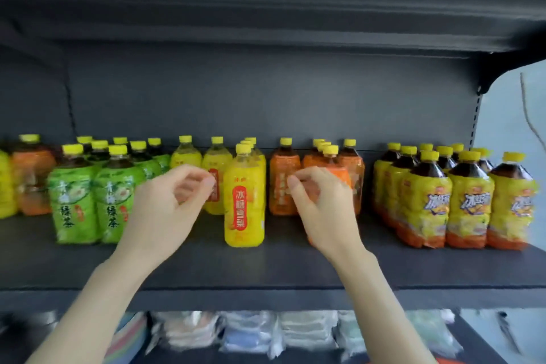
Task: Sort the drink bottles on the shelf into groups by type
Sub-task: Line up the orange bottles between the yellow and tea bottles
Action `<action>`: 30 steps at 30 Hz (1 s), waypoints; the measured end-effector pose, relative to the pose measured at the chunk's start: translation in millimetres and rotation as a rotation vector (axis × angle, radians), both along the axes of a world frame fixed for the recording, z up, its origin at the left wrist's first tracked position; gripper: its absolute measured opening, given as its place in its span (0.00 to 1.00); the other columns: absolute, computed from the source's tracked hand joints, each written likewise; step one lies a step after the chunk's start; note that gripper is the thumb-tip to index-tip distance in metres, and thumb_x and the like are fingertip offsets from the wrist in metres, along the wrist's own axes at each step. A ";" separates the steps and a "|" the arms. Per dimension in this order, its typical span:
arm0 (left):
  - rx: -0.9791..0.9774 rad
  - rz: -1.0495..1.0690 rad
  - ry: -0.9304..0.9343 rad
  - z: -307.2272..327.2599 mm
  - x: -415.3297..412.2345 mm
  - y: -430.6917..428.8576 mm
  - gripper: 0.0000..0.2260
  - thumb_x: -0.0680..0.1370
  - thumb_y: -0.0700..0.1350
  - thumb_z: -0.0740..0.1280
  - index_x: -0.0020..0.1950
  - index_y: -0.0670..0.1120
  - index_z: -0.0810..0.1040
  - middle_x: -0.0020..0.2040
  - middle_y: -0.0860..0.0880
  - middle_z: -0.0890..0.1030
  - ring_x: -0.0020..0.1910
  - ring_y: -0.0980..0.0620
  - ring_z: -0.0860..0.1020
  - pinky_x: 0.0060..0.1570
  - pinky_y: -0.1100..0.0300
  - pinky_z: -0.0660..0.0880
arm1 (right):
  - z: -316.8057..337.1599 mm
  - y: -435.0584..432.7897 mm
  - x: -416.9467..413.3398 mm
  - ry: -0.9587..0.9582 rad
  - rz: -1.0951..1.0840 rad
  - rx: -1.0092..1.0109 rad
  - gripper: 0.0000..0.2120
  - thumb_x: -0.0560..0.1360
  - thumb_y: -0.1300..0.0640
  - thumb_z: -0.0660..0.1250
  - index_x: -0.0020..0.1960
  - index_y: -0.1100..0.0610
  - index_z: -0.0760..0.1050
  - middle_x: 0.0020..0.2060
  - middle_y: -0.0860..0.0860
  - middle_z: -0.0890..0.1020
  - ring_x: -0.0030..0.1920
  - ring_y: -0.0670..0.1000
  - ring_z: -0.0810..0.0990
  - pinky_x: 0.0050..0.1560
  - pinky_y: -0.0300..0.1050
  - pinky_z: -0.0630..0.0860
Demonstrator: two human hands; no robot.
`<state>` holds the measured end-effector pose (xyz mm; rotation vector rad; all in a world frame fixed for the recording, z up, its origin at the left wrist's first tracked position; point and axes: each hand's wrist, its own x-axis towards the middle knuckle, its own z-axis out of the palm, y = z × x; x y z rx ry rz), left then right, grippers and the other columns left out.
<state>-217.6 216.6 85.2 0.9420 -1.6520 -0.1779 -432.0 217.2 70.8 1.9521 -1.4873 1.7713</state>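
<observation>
Yellow-capped drink bottles stand in groups on a dark shelf (266, 269): green tea bottles (75, 201), yellow pear drink bottles (244, 204), orange-labelled bottles (282, 186) and dark iced tea bottles (469, 204). At the far left stand a yellow bottle (6, 186) and an orange one (31, 180). My left hand (170, 204) hovers between the green and yellow groups, fingers loosely curled, holding nothing. In front of the front orange bottle (331, 154), my right hand (323, 210) hides most of it, fingers loosely curled. I see no grip on it.
The shelf's front strip is bare in front of both hands. A dark shelf (266, 9) overhangs above. The shelf below holds several wrapped packets (251, 334). The unit's right upright (475, 115) ends the row beside a pale wall.
</observation>
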 end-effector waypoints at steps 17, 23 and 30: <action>0.002 -0.072 0.169 1.9 165.1 -115.7 0.03 0.76 0.45 0.67 0.46 0.52 0.80 0.41 0.56 0.83 0.41 0.58 0.82 0.43 0.68 0.76 | 8.0 -127.4 194.9 -0.235 0.226 -0.012 0.04 0.78 0.55 0.66 0.46 0.51 0.79 0.35 0.42 0.80 0.36 0.37 0.78 0.35 0.27 0.69; -0.071 0.008 0.192 28.9 256.5 -149.6 0.03 0.76 0.43 0.67 0.48 0.50 0.79 0.41 0.52 0.84 0.40 0.58 0.82 0.43 0.67 0.77 | 27.5 -174.7 289.4 -0.178 0.270 -0.057 0.04 0.78 0.54 0.66 0.45 0.48 0.77 0.39 0.44 0.82 0.42 0.38 0.79 0.42 0.27 0.71; -0.057 0.000 0.189 19.3 381.3 -185.1 0.03 0.76 0.41 0.67 0.46 0.49 0.79 0.40 0.51 0.84 0.39 0.56 0.83 0.44 0.65 0.77 | 22.1 -197.1 415.1 -0.166 0.306 -0.013 0.04 0.78 0.54 0.66 0.45 0.52 0.79 0.38 0.44 0.82 0.39 0.41 0.79 0.42 0.36 0.75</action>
